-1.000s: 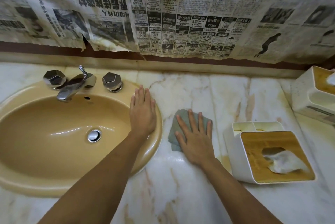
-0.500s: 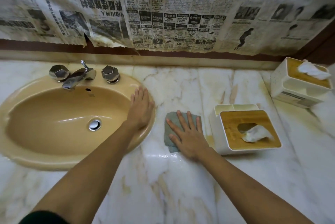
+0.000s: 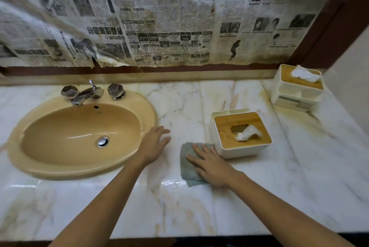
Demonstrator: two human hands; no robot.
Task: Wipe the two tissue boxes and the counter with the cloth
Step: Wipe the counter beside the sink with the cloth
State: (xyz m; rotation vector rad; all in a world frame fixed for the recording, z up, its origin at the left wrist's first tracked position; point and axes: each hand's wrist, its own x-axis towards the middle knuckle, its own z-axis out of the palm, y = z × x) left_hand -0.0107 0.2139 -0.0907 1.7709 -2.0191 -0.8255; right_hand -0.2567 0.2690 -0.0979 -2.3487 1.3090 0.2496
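One broad counter [image 3: 199, 212] fills the lower view: glossy white marble with tan and grey veins, stained yellowish toward its right back corner. Stained newspaper [image 3: 159, 17] with a torn lower edge covers the wall behind it. One oval tan sink [image 3: 79, 170] is set into the marble at left.

Two tissue boxes stand on the right. Both are white, rounded rectangles with wooden lids and a tissue poking from the slot. The near tissue box [image 3: 225, 127] is mid-counter and the far tissue box [image 3: 295, 97] is in the back corner, well apart.

Two bare hands reach in. The right hand [image 3: 211, 164] lies flat, fingers straight and slightly spread, pressing one cloth [image 3: 187, 166] onto the marble. That cloth is grey-green, folded and soft-looking, its far corner just beside the near tissue box. The left hand [image 3: 153, 147], blurred, is flat with straight fingers, holding nothing, at the sink's right rim.

One chrome faucet [image 3: 83, 95] sits between two faceted chrome knobs [image 3: 69, 92]. One round metal drain [image 3: 103, 141] lies in the basin.
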